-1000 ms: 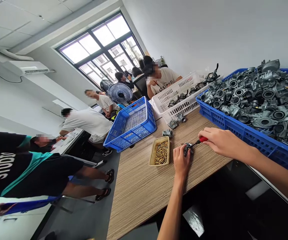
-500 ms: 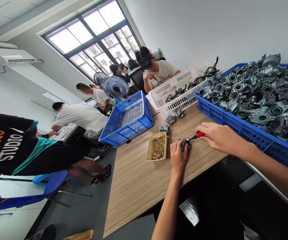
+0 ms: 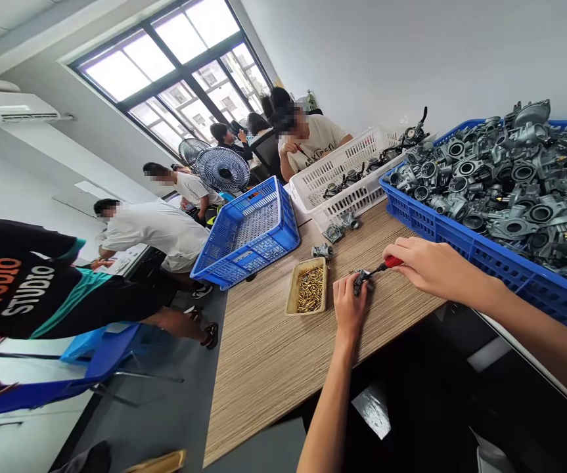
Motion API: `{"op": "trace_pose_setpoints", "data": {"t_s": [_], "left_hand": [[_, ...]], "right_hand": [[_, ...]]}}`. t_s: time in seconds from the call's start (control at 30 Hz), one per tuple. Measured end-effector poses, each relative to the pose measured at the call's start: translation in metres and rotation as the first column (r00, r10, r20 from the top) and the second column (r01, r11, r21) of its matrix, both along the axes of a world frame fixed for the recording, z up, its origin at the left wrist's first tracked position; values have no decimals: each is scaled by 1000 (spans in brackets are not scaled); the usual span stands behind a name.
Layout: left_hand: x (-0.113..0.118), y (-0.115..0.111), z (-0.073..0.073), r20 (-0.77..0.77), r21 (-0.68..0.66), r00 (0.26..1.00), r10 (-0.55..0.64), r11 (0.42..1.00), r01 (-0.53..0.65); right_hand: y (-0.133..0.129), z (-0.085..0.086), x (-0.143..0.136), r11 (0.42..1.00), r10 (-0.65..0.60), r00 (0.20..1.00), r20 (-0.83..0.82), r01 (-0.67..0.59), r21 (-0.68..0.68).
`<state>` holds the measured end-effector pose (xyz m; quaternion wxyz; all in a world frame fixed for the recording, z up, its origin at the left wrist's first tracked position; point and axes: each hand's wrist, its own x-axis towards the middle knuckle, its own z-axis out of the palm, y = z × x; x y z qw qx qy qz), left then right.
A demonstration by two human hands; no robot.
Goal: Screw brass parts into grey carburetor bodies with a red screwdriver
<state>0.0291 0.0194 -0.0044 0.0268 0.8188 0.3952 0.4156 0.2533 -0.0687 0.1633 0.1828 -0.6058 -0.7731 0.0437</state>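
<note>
My left hand (image 3: pixel 349 303) is closed around a small dark grey carburetor body (image 3: pixel 363 281) and keeps it against the wooden table (image 3: pixel 268 355). In my right hand (image 3: pixel 418 261) is a screwdriver (image 3: pixel 393 261) with a red handle, gripped by the fingers. Its dark shaft slants down to the left, and its tip meets the carburetor body; the exact contact point is too small to make out. Left of my left hand stands a cream tray (image 3: pixel 293 303) of small brass parts (image 3: pixel 311 289). A loose grey carburetor body (image 3: pixel 322 251) lies just behind that tray.
A blue crate (image 3: pixel 453 244) heaped with carburetor bodies fills the right side. Behind are a white crate (image 3: pixel 342 210) with dark assemblies and a blue crate (image 3: pixel 244 263). A person in black (image 3: pixel 66 282) stands at left by a blue chair (image 3: pixel 100 368); others sit farther back.
The view has shifted slightly. The person in black at left has moved a little to the right. My hands keep the same hold on the carburetor body and the screwdriver.
</note>
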Motion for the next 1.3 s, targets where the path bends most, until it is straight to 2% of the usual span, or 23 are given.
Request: {"op": "trace_pose_setpoints", "data": {"t_s": [0.37,0.57,0.8,1.03,1.2,1.3], "left_hand": [[0,0,0,-2,-20,1000,18,1000,-18],[-1,0,-1,-8,-9,1000,11,1000,-11],[0,0,-1,-15,-5,1000,18,1000,-19],[1,-2,1,-21,-2,999,30,1000,-30],[1,-2,2,-20,-5,999,34,999,-34],[1,-3,2,-26,3,999,28,1000,-28]], "right_hand": [[1,-2,-2,1000,12,999,31,-11,-23],[0,-3,-10,992,-14,998,62,22,-127],[-4,0,-4,986,22,999,-29,-26,-163],[1,-2,-1,971,-96,989,112,118,-208],[-1,0,1,975,-3,1000,26,9,-220],[-2,0,-5,980,-43,996,81,58,-189]]}}
